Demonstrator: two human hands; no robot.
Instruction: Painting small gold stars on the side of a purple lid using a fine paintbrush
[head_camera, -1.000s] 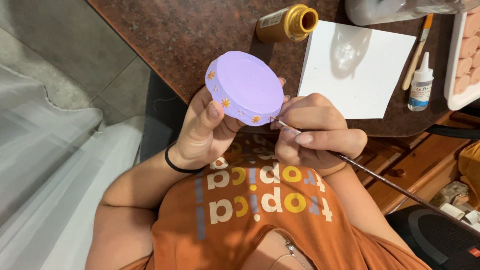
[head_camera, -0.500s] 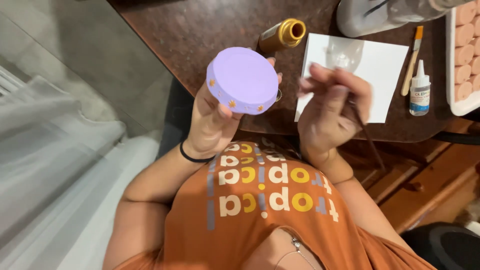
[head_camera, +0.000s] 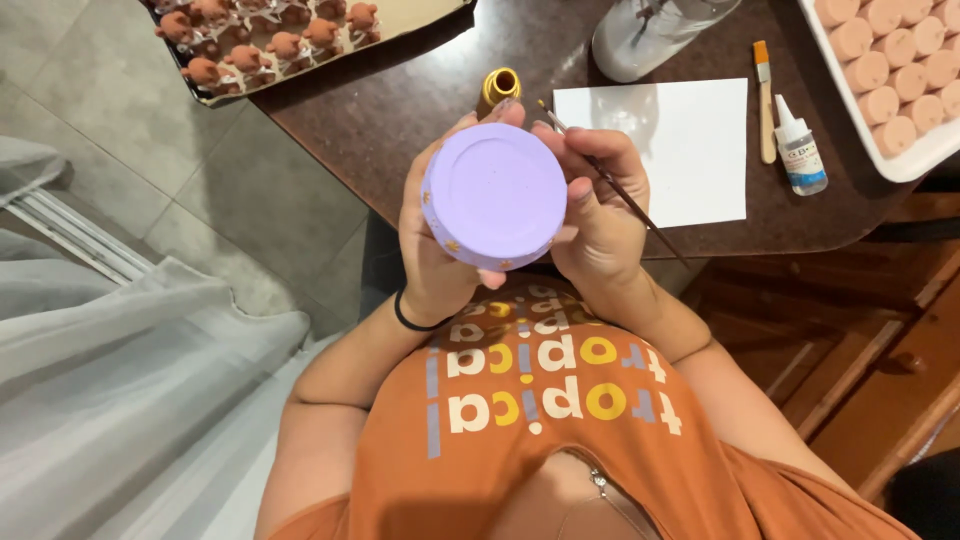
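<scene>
Since half a second ago, the right hand (head_camera: 600, 215) has come back in against the lilac lid, and the thin brush (head_camera: 612, 185) now points up toward the gold bottle instead of hanging over the white sheet.

Nearest the camera, the person's orange shirt (head_camera: 540, 420) fills the lower frame. Just above it, the left hand (head_camera: 432, 245), with a black band (head_camera: 415, 322) at the wrist, is wrapped around the left side of the round lilac lid (head_camera: 495, 195), holding it up with its flat face toward the camera; small gold marks dot the lid's rim. The right hand is closed on the brush, pinched between thumb and fingers, and also touches the lid's right edge.

Beyond the hands lies the dark brown tabletop (head_camera: 400, 110). A small gold paint bottle (head_camera: 497, 90) stands open just behind the lid. To the right rests a white sheet (head_camera: 670, 140), then a flat brush with an orange ferrule (head_camera: 765, 100) and a small white dropper bottle (head_camera: 802, 150) beside it.

Farthest off, a tray of brown figures (head_camera: 290, 40) sits top left, a clear jar (head_camera: 650, 35) top centre, and a white tray of pink discs (head_camera: 890, 70) top right.
</scene>
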